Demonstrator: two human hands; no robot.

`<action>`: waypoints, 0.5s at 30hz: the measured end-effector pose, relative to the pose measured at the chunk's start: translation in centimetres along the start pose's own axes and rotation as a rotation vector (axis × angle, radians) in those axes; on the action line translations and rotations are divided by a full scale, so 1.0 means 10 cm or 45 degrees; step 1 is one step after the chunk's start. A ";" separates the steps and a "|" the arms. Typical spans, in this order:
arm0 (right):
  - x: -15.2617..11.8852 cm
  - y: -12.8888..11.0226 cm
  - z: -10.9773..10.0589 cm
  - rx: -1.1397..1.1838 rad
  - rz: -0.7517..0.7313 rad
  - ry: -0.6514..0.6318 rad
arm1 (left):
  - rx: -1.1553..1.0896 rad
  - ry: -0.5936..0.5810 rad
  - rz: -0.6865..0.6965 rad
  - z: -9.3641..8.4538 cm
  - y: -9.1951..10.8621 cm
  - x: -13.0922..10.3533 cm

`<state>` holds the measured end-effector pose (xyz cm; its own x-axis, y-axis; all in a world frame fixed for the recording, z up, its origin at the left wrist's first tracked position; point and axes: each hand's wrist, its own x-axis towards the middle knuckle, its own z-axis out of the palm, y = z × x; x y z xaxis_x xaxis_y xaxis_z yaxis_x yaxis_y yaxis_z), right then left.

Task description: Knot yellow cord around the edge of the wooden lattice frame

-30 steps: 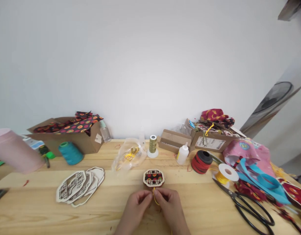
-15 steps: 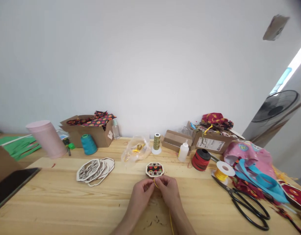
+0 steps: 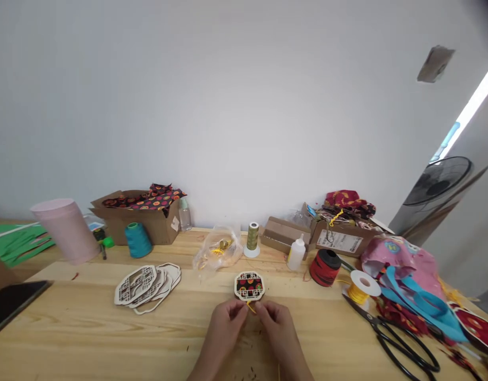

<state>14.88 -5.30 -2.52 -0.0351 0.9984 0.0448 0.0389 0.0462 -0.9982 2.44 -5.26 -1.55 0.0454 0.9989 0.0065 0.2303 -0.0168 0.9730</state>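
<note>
A small eight-sided ornament [image 3: 249,286], with a pale lattice frame over dark patterned fabric, lies on the table just beyond my fingertips. Yellow cord [image 3: 251,307] comes from its near edge and runs between my two hands. My left hand [image 3: 227,318] is closed in a pinch at the ornament's lower left, on the cord. On the other side, my right hand [image 3: 274,321] pinches the cord between thumb and forefinger. A further length of cord hangs below my right wrist.
Lattice frames [image 3: 148,286] lie stacked at left. Behind stand a teal thread cone [image 3: 138,241], a green thread spool [image 3: 252,237] and a glue bottle [image 3: 296,253]. To the right are a red cord spool [image 3: 325,268], a yellow cord spool [image 3: 363,288] and black scissors [image 3: 398,338].
My hands have drawn slightly apart and the yellow cord between them sits closer to the ornament's near edge. The whole view has shifted a little.
</note>
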 end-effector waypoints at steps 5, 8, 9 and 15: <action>-0.02 0.03 -0.15 0.294 0.260 -0.085 | 0.030 0.011 -0.104 0.06 0.02 0.00; 0.05 0.03 -0.15 0.516 0.415 -0.136 | 0.005 -0.026 -0.173 0.08 0.03 0.02; 0.08 0.03 -0.13 0.575 0.461 -0.164 | -0.011 -0.049 -0.195 0.08 0.03 0.02; 0.24 -0.05 -0.02 0.664 0.621 -0.349 | -0.103 -0.180 -0.244 0.02 0.03 0.04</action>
<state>14.97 -2.93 -1.87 -0.3839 0.8546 -0.3497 -0.3604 -0.4873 -0.7954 2.68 -4.85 -1.28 0.1449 0.9677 -0.2064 0.1698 0.1812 0.9687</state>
